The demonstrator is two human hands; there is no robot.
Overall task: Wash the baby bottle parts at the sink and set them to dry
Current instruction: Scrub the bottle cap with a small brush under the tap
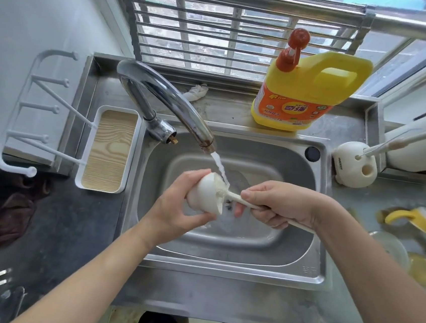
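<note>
Over the steel sink [227, 236], my left hand [175, 210] grips a white rounded bottle part [204, 193] with its open end turned to the right. My right hand [278, 206] grips the cream handle of a bottle brush [232, 195]; its white bristles sit inside the part's opening. Water runs from the chrome tap [166, 98] onto the rim of the part. More bottle parts, yellow and clear [409, 234], lie on the counter at the right.
A white drying rack [53, 123] with pegs and a wood-grain tray stands left of the sink. A yellow detergent jug [306, 92] stands behind the basin. A cream brush holder [353, 164] is at the right. A brown cloth [4, 210] lies at the left.
</note>
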